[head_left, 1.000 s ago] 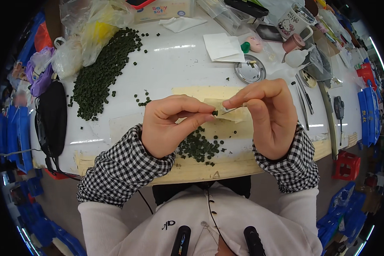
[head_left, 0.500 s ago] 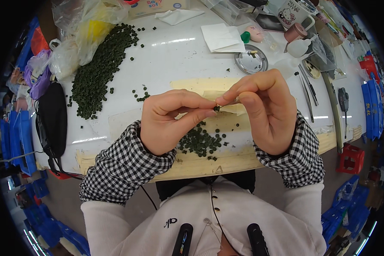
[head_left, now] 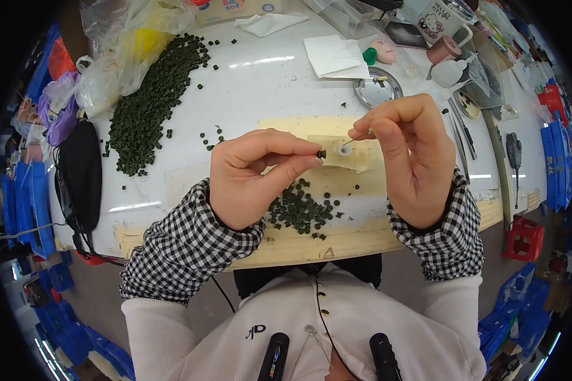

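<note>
Currently, left hand (head_left: 243, 176): pinched on dark piece (head_left: 322, 154)
Right hand (head_left: 414, 155): pinched on thin tool (head_left: 349, 142)
Tool axis: slants leftward toward piece, just apart

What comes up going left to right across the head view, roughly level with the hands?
Black pouch, large dark green pile, left hand, small dark green piece, thin pin, right hand, slim tools, black handheld device, blue bin.

Small dark green piece (head_left: 323, 154) between the left fingers (head_left: 304, 147), thin needle-like tool (head_left: 349, 142) aslant in the right fingers (head_left: 360, 131)
</note>
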Available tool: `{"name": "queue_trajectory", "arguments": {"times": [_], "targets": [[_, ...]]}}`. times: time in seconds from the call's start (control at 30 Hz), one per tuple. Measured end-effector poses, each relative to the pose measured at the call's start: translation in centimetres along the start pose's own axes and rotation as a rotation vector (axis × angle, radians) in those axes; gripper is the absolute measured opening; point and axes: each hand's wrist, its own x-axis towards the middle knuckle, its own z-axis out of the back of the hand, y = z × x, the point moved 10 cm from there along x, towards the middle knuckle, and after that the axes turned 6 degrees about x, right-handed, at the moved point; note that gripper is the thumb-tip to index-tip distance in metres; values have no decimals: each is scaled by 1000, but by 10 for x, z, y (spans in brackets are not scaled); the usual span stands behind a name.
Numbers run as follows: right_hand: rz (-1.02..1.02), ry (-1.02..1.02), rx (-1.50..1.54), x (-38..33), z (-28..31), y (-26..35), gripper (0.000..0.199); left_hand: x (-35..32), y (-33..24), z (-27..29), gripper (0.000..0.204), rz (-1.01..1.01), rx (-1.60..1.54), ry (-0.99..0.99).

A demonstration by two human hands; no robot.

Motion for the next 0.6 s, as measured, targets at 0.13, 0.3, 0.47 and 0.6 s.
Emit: {"name": "queue_trajectory", "arguments": {"times": [0.13, 0.3, 0.47, 0.6], "targets": [[81, -11, -305, 5, -3, 5, 13, 0, -1, 3, 16, -9, -42, -37], [80, 84, -428, 4, -15, -3, 14, 1, 0, 4, 16, -4, -62, -51], [146, 55, -450, 4, -14, 5, 14, 1, 2, 7, 15, -4, -121, -78], [212, 69, -337, 4, -13, 25, 19, 0, 2, 8, 15, 7, -127, -77]]}}
